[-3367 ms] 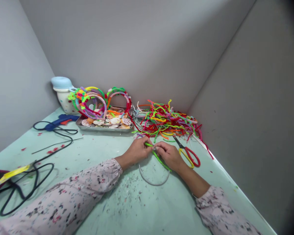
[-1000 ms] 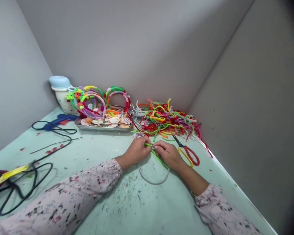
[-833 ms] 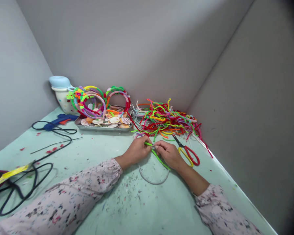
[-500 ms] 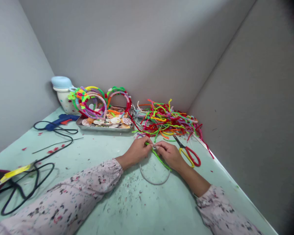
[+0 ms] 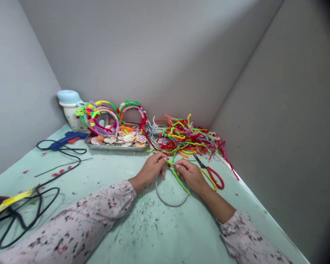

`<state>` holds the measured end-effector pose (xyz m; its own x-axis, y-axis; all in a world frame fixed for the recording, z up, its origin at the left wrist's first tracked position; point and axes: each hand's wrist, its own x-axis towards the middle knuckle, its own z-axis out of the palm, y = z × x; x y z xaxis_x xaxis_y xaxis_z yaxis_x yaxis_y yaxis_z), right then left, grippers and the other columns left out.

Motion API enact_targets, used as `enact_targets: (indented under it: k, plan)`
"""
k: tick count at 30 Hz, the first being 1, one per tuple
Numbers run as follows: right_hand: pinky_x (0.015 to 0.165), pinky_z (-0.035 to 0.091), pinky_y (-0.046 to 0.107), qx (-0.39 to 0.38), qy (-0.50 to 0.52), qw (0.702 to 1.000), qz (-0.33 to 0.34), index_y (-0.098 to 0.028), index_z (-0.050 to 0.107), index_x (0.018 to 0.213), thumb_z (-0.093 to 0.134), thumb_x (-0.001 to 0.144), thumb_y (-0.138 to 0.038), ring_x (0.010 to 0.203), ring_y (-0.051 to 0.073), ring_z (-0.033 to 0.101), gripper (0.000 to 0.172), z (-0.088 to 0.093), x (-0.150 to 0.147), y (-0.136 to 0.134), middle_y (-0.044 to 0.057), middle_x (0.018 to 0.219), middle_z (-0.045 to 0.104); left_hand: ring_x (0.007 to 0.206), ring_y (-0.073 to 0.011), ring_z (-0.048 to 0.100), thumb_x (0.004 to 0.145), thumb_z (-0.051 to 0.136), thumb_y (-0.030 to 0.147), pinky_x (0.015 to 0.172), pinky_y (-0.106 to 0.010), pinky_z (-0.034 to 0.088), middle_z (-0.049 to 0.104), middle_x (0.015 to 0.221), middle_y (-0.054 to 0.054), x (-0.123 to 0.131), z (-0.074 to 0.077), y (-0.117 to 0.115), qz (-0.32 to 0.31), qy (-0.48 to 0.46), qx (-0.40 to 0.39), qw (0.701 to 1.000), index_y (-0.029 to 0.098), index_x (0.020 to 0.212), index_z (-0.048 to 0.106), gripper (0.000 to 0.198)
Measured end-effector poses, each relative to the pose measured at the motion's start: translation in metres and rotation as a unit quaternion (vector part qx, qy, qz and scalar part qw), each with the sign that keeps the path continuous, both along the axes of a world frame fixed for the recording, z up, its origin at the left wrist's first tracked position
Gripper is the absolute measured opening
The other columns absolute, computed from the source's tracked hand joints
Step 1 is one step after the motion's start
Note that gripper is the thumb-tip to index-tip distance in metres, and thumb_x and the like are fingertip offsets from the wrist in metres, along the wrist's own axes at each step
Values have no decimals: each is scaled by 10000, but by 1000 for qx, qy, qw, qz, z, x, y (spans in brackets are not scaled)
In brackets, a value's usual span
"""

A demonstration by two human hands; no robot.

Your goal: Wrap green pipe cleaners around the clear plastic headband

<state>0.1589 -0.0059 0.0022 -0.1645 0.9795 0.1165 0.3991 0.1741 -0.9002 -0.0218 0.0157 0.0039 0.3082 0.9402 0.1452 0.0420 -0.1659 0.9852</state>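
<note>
Between my two hands, near the middle of the table, is a bright green fuzzy stem (image 5: 178,178), its lower end slanting down to the right. My left hand (image 5: 154,167) pinches its upper left part. The fingertips of my right hand (image 5: 189,172) are closed on the piece where the stems meet, with a bit of red beside it. A thin grey hoop (image 5: 172,205) curves below my hands, its ends running up toward my fingers. Red and yellow scissors (image 5: 215,178) lie just right of my right hand.
A tangled pile of coloured fuzzy stems (image 5: 185,134) lies behind my hands. Left of it, a metal tray (image 5: 118,148) holds shells and wrapped hoops (image 5: 106,110). Farther left are a lidded white cup (image 5: 73,113), a blue glue gun (image 5: 64,140) and a black cord (image 5: 78,157).
My left fingers have spread slightly and shifted a little left. More of the green stem and some red now show between my hands. The whole view has shifted slightly.
</note>
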Motion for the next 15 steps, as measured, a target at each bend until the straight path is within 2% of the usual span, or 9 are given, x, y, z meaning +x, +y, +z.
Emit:
enact_targets:
  k: [9,12,15]
  plan:
    - [439,307,203,-57,152,986,-37,-181,585,843,547,804,-359,443,74,423,186,-2,4,7,-46,576,523,434,-62,541,871,422,399,449,-197,374,638,818,-32,-3,6,1,17,-112,-56,992,138,959,563,309]
    - [433,286,199,-67,192,978,-45,-182,583,842,568,792,-363,436,67,410,188,-1,5,8,-52,571,517,452,-54,563,842,457,272,462,-187,367,639,868,-35,-4,4,2,6,-124,-59,991,143,986,551,216]
    - [427,279,199,-82,222,970,-58,-180,588,858,595,771,-364,433,65,404,203,1,7,10,-56,564,518,526,-69,615,784,465,152,509,-190,405,636,936,-52,-3,6,0,-10,-130,-59,990,140,1006,542,235]
